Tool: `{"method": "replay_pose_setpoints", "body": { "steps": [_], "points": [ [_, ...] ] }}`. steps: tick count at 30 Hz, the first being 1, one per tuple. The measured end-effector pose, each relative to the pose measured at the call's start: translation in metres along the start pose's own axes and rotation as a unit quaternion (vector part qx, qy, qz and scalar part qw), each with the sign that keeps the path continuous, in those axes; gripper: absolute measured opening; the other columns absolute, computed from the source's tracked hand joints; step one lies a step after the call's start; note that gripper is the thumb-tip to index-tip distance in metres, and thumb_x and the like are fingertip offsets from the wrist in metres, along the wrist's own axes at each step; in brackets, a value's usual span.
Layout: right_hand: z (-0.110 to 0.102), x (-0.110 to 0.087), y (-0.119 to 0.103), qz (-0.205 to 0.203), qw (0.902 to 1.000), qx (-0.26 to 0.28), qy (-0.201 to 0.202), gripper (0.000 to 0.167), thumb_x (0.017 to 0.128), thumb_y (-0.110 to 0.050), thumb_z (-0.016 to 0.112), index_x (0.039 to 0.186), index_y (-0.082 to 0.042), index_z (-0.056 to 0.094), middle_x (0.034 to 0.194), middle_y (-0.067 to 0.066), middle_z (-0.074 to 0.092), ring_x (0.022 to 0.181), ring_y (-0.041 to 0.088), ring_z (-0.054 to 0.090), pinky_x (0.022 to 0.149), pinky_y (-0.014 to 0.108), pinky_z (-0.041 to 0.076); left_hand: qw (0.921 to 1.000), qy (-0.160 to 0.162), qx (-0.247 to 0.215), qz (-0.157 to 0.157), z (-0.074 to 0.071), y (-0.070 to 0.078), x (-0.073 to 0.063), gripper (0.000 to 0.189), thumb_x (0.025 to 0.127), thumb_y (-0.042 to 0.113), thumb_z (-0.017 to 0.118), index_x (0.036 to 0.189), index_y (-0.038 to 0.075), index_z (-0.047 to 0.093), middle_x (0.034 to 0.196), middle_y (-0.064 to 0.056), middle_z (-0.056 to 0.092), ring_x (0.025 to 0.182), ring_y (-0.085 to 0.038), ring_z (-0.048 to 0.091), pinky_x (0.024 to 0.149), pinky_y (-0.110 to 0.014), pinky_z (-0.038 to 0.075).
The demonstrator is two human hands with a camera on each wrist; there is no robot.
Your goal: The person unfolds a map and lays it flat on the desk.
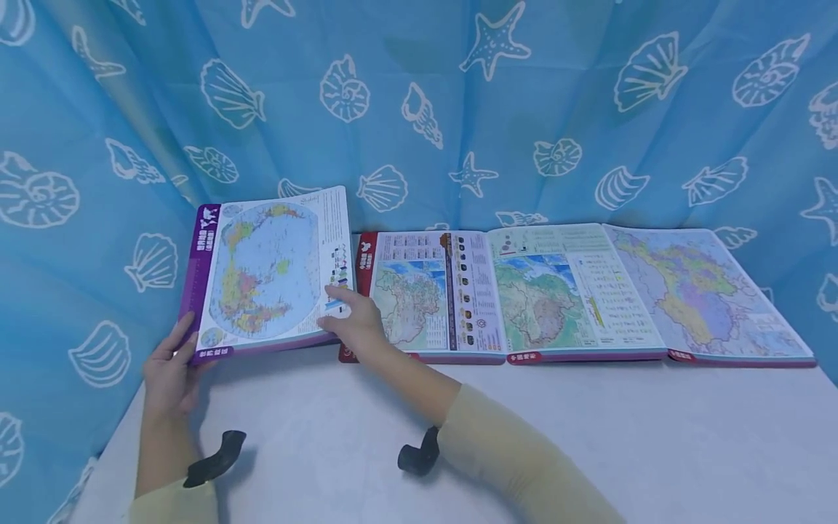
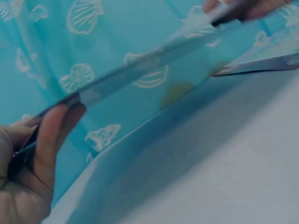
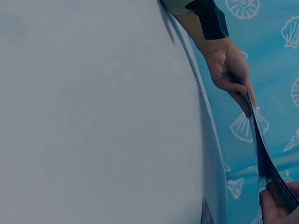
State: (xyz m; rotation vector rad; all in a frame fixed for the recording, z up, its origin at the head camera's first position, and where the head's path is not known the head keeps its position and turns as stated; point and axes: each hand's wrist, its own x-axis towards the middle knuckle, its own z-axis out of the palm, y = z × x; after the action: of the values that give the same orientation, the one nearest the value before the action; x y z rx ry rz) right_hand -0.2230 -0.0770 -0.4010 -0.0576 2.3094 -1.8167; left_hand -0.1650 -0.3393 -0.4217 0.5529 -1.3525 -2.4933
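A world map [image 1: 265, 269] with a purple left border is held tilted above the table's left side. My left hand [image 1: 172, 371] grips its lower left corner, thumb on one face and fingers on the other. At the lower right edge my right hand [image 1: 356, 320] pinches it, thumb and forefinger over the printed face. Seen edge-on in the left wrist view, the map [image 2: 135, 70] spans between both hands with a gap beneath it. In the right wrist view its layers stand slightly apart near the right hand [image 3: 280, 205]; the left hand [image 3: 229, 65] holds the far end.
To the right lie three more maps in a row: a red-bordered one [image 1: 412, 313], a green-toned one [image 1: 543, 306] and a pastel one [image 1: 707, 291]. They rest on the white table [image 1: 314, 444] against a blue shell-print curtain [image 1: 419, 58].
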Motion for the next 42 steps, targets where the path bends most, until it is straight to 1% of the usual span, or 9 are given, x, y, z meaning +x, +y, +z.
{"method": "replay_pose_setpoints", "body": {
  "steps": [4, 10, 17, 20, 22, 27, 33, 38, 42],
  "points": [
    [-0.015, -0.001, -0.004, -0.013, 0.9998, -0.010, -0.008, 0.054, 0.082, -0.016, 0.073, 0.132, -0.028, 0.056, 0.139, -0.006, 0.051, 0.131, 0.018, 0.044, 0.100, 0.033, 0.044, 0.9997, -0.014, -0.018, 0.007, 0.012, 0.000, -0.003, 0.045, 0.086, 0.006, 0.066, 0.129, 0.017, 0.059, 0.116, 0.002, 0.058, 0.081, -0.015, 0.070, 0.062, -0.028, 0.057],
    [-0.036, -0.004, -0.006, -0.018, 0.9998, -0.007, -0.010, 0.054, 0.082, -0.018, 0.073, 0.132, -0.031, 0.055, 0.141, -0.006, 0.049, 0.135, 0.020, 0.038, 0.105, 0.037, 0.040, 0.9996, -0.027, 0.009, 0.007, 0.030, 0.000, -0.009, 0.048, 0.086, 0.011, 0.067, 0.132, 0.018, 0.056, 0.125, 0.000, 0.051, 0.086, -0.014, 0.070, 0.064, -0.026, 0.057],
    [-0.056, -0.013, -0.007, -0.013, 0.9999, -0.001, -0.002, 0.055, 0.082, -0.018, 0.073, 0.133, -0.031, 0.055, 0.143, -0.008, 0.047, 0.137, 0.020, 0.035, 0.108, 0.039, 0.036, 0.9952, -0.087, 0.041, 0.023, 0.044, -0.002, -0.018, 0.049, 0.089, 0.012, 0.064, 0.136, 0.017, 0.052, 0.123, 0.000, 0.051, 0.088, -0.014, 0.070, 0.067, -0.025, 0.056],
    [-0.066, -0.016, -0.007, -0.005, 1.0000, -0.004, 0.005, 0.056, 0.082, -0.019, 0.073, 0.133, -0.033, 0.054, 0.143, -0.009, 0.046, 0.137, 0.019, 0.035, 0.109, 0.039, 0.035, 0.9915, -0.113, 0.057, 0.031, 0.053, -0.003, -0.020, 0.050, 0.090, 0.012, 0.062, 0.138, 0.016, 0.049, 0.124, -0.001, 0.048, 0.090, -0.014, 0.070, 0.069, -0.026, 0.056],
    [-0.074, -0.018, -0.007, -0.005, 0.9999, 0.000, 0.011, 0.056, 0.082, -0.018, 0.073, 0.133, -0.032, 0.054, 0.143, -0.009, 0.046, 0.137, 0.019, 0.035, 0.109, 0.039, 0.034, 0.9900, -0.126, 0.057, 0.030, 0.061, -0.004, -0.021, 0.052, 0.090, 0.012, 0.062, 0.140, 0.015, 0.047, 0.125, -0.002, 0.047, 0.092, -0.015, 0.070, 0.070, -0.027, 0.056],
    [-0.095, -0.023, -0.009, -0.014, 0.9996, 0.015, 0.018, 0.056, 0.082, -0.014, 0.072, 0.133, -0.028, 0.055, 0.143, -0.010, 0.047, 0.138, 0.018, 0.034, 0.111, 0.040, 0.031, 0.9901, -0.125, 0.063, 0.014, 0.079, -0.008, -0.027, 0.056, 0.088, 0.014, 0.065, 0.141, 0.017, 0.046, 0.128, -0.002, 0.045, 0.093, -0.013, 0.069, 0.068, -0.025, 0.056],
    [-0.121, -0.031, -0.012, -0.011, 0.9994, 0.017, 0.028, 0.054, 0.082, -0.015, 0.072, 0.132, -0.029, 0.056, 0.142, -0.009, 0.047, 0.136, 0.018, 0.035, 0.110, 0.040, 0.032, 0.9886, -0.130, 0.076, 0.000, 0.099, -0.015, -0.040, 0.059, 0.089, 0.017, 0.064, 0.144, 0.017, 0.041, 0.135, -0.003, 0.040, 0.096, -0.011, 0.067, 0.071, -0.024, 0.056],
    [-0.142, -0.039, -0.011, -0.012, 0.9994, 0.017, 0.026, 0.054, 0.083, -0.015, 0.072, 0.133, -0.026, 0.055, 0.143, -0.008, 0.046, 0.139, 0.018, 0.031, 0.113, 0.043, 0.026, 0.9875, -0.126, 0.091, -0.025, 0.114, -0.022, -0.049, 0.056, 0.092, 0.018, 0.061, 0.144, 0.020, 0.040, 0.146, -0.006, 0.034, 0.100, -0.010, 0.066, 0.073, -0.024, 0.055],
    [-0.158, -0.044, -0.009, -0.005, 0.9994, 0.019, 0.027, 0.054, 0.083, -0.015, 0.072, 0.133, -0.026, 0.055, 0.144, -0.007, 0.045, 0.142, 0.018, 0.024, 0.116, 0.046, 0.020, 0.9832, -0.140, 0.112, -0.033, 0.123, -0.030, -0.056, 0.053, 0.095, 0.017, 0.055, 0.145, 0.021, 0.038, 0.150, -0.007, 0.030, 0.103, -0.009, 0.064, 0.076, -0.023, 0.055]
  ]
}}
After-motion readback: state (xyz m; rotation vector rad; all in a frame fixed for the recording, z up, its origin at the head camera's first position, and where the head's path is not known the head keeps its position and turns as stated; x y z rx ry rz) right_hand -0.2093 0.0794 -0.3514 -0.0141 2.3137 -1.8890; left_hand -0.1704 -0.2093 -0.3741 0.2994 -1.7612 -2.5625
